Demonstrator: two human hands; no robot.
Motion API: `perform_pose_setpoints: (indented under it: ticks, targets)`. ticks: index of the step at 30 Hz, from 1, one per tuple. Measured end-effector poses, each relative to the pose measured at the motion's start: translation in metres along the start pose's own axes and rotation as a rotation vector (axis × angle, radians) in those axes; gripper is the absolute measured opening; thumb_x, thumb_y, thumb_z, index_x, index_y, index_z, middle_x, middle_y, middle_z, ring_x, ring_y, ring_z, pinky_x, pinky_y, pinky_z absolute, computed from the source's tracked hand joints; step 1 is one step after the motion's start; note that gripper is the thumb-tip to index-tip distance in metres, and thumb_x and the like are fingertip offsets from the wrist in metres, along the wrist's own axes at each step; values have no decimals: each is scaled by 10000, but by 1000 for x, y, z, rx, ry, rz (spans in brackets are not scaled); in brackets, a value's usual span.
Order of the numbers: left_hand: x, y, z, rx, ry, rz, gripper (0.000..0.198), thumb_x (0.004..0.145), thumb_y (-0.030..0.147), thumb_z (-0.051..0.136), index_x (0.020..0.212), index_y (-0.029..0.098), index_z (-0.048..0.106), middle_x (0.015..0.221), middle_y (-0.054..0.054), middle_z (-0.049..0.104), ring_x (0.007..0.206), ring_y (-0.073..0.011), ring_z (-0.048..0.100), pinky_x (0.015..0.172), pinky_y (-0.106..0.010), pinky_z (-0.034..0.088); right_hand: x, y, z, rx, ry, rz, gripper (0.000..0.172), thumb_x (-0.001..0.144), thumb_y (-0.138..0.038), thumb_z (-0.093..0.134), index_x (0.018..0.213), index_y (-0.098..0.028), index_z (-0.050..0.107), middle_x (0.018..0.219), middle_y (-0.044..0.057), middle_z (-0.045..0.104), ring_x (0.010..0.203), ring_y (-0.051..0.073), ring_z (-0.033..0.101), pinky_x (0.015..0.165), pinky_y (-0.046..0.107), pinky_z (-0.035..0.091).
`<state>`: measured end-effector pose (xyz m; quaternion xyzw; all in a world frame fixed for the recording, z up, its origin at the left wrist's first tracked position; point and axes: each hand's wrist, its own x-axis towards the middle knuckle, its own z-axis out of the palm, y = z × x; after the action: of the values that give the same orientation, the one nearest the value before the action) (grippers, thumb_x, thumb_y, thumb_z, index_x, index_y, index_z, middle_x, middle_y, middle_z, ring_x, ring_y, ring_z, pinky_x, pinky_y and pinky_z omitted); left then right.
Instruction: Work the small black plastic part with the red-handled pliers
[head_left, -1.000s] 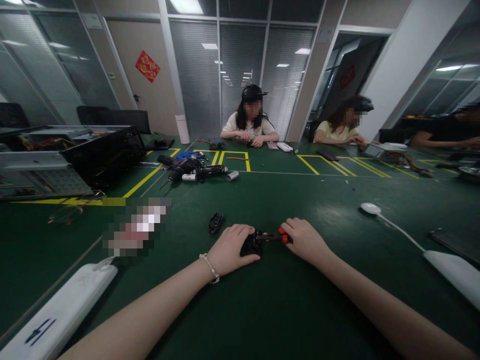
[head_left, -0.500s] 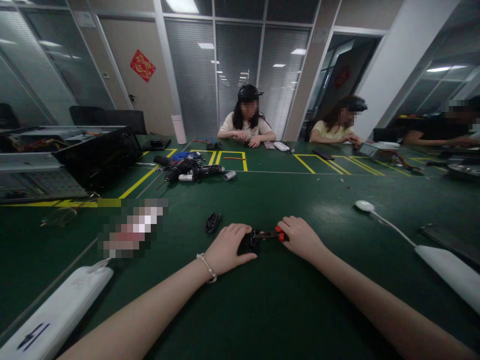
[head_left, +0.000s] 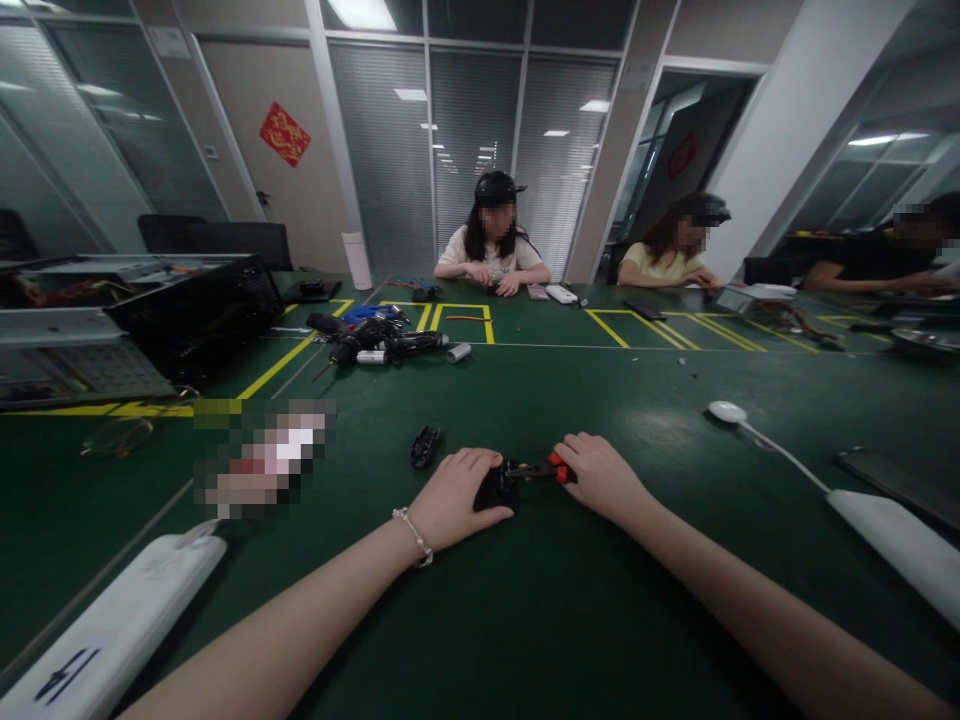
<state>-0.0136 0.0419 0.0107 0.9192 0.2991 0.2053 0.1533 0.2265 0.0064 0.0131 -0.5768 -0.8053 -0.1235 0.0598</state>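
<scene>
My left hand (head_left: 459, 497) is closed around a small black plastic part (head_left: 496, 488), holding it against the green table (head_left: 540, 620). My right hand (head_left: 601, 475) grips the red handles of a pair of pliers (head_left: 536, 470). The jaws of the pliers point left and meet the black part; whether they are clamped on it I cannot tell. Behind my left hand lies another small black piece (head_left: 426, 446) with a ridged, open frame. A beaded bracelet circles my left wrist.
At the left stand a white power bank (head_left: 142, 610) and an opened computer case (head_left: 210, 320). Farther back lie a black power drill (head_left: 352, 345) and a pink bottle (head_left: 357, 262). A white device with a cable (head_left: 885, 540) is at the right. Several people sit across the table.
Both hands, the pliers and the black part look almost the same as before. Only a very slight shift of the camera view shows.
</scene>
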Motion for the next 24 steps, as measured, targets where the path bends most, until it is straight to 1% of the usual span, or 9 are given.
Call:
perform_pose_setpoints:
  ticks: [8, 13, 16, 24]
  targets:
    - [1, 1, -2, -7, -6, -4, 545, 704, 457, 612, 1140, 192, 422, 1158, -66, 494, 1055, -243, 450, 893, -405, 367, -1, -1, -1, -10, -6, 29, 297, 648, -175, 558, 944, -159, 562, 910, 75, 568, 815, 199, 506, 727, 338, 400]
    - [0, 0, -1, -7, -14, -4, 547, 708, 464, 605, 1144, 192, 419, 1162, -68, 491, 1058, -244, 450, 897, -408, 362, 0, 0, 1, -7, 4, 6, 281, 649, -177, 553, 930, -168, 561, 898, 68, 568, 805, 194, 504, 718, 331, 395]
    - [0, 0, 0, -1, 0, -5, 546, 700, 451, 618, 1138, 189, 421, 1156, -74, 493, 1055, -249, 452, 896, -411, 361, 0, 0, 0, -16, 10, -5, 277, 640, -168, 558, 917, -163, 563, 890, 71, 568, 801, 196, 502, 705, 324, 392]
    - [0, 0, 0, -6, 7, 1, 544, 699, 452, 618, 1134, 190, 422, 1152, -70, 495, 1056, -245, 454, 891, -405, 365, 0, -1, 1, -8, 8, 13, 292, 638, -173, 568, 931, -164, 566, 909, 74, 572, 819, 206, 508, 718, 338, 397]
